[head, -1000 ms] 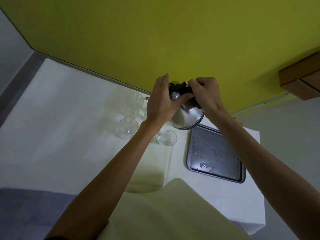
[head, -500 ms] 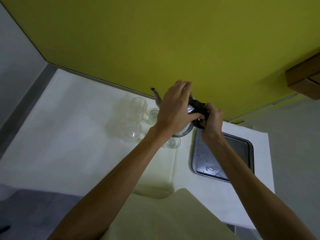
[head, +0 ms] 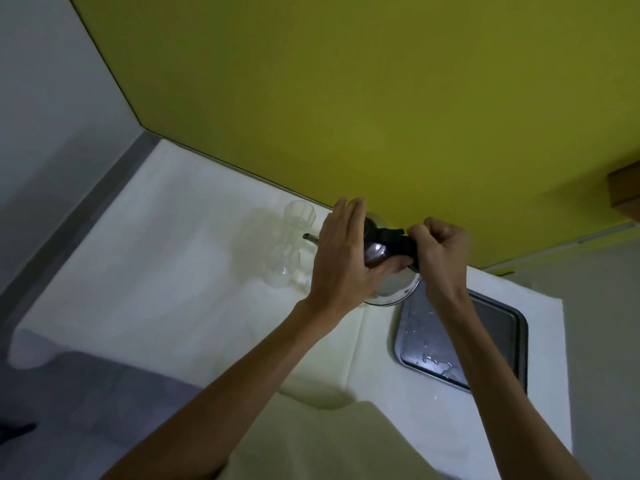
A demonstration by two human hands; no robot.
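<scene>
White-clothed table (head: 156, 271) below a yellow-green wall (head: 346, 98). Right hand (head: 440, 251) clenched round the black handle (head: 398, 242) of a steel kettle (head: 375, 252); left hand (head: 346, 258) laid flat, fingers straight, against the lid side. Kettle held tilted near the table's far edge, spout (head: 310, 238) pointing between a far clear cup (head: 298, 216) and a near clear cup (head: 282, 268). Likely risks: too steep a tilt overshooting a cup and soaking the cloth; spout nudging a light cup over; lid slipping should the palm lift. Wet metal tray (head: 498, 327) just right. No brand, label or legible writing.
</scene>
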